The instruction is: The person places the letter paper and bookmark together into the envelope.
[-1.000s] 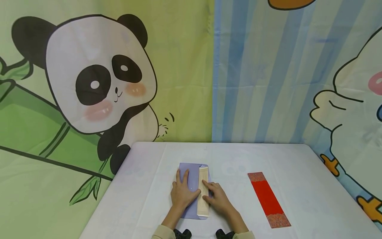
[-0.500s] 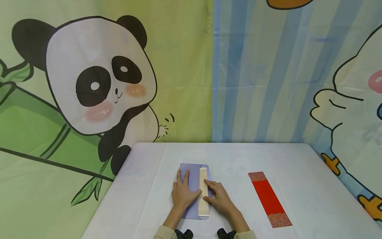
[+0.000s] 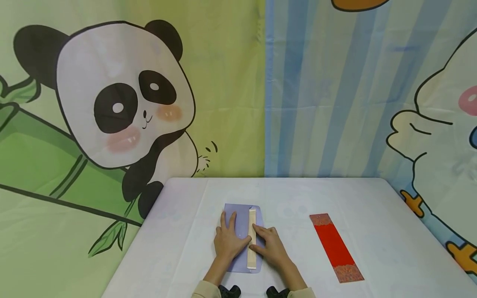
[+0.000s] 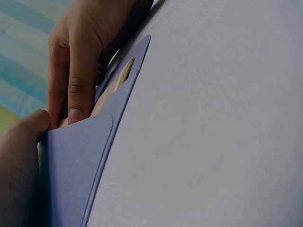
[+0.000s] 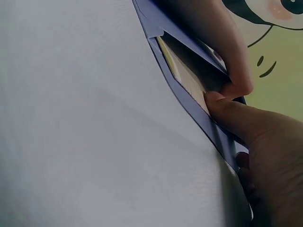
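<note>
A purple envelope (image 3: 242,217) lies flat with its opening along the right side. A pale tan strip (image 3: 252,217) shows in that opening, its left side tucked under the envelope's front. My left hand (image 3: 226,243) rests spread on the front. Its thumb touches the opening's edge, beside the strip. From the right side my right hand (image 3: 273,248) presses the strip with thumb and fingertips. In the left wrist view its fingers reach down into the opening behind the purple front panel (image 4: 78,156). A yellow edge shows at the strip's end (image 5: 168,59) in the right wrist view.
A long red paper sleeve (image 3: 335,246) with patterned ends lies to the right on the white table (image 3: 290,194). Black wrist devices (image 3: 230,291) are worn on both arms. Cartoon-printed curtains (image 3: 231,91) hang behind the table.
The pale strip has slid left under the envelope's front and less of it shows. My right fingertips shifted slightly left with it, while the left hand kept its place on the envelope.
</note>
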`<state>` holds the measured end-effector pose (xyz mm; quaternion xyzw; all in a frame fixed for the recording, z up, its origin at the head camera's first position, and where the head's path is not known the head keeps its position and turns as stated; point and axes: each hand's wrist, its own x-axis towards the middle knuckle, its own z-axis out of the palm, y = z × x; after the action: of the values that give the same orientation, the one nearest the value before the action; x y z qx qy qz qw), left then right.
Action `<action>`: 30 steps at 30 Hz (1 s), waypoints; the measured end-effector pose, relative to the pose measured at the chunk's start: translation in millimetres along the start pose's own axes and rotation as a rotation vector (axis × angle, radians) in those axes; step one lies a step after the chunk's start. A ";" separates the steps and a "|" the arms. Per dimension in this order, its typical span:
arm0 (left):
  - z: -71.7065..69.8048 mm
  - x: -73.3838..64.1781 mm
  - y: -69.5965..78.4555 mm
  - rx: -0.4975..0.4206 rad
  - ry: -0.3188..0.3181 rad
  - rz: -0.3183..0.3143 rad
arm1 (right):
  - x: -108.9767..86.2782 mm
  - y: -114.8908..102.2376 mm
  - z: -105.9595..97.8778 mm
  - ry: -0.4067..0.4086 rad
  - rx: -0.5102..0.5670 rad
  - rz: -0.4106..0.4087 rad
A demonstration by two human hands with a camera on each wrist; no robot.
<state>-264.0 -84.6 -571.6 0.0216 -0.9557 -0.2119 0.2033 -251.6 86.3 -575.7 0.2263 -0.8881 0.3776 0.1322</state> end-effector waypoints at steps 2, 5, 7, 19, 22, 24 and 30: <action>0.2 -0.3 0.1 -0.003 -0.004 -0.001 | 0.0 0.7 -1.5 -0.010 0.002 0.006; -0.1 0.3 0.2 -0.008 -0.005 -0.001 | 0.9 2.7 -5.3 -0.033 0.041 0.013; -0.4 1.0 0.1 -0.010 -0.001 0.000 | 1.9 4.4 -7.5 -0.050 0.063 0.016; 0.9 0.5 -1.8 -0.006 -0.005 0.001 | -0.3 6.5 -4.4 -0.080 0.056 0.013; 0.9 0.3 -2.2 -0.009 0.004 0.005 | -1.4 4.4 -3.6 -0.072 0.037 0.011; 0.9 0.2 -2.6 -0.008 0.006 0.007 | -1.9 3.0 -3.2 -0.066 0.027 0.009; 1.7 0.5 -3.4 0.001 0.002 0.009 | -2.8 0.8 -4.4 -0.050 0.049 -0.007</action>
<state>-265.2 -87.2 -574.2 0.0178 -0.9557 -0.2104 0.2049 -249.4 90.8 -574.3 0.2421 -0.8807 0.3932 0.1057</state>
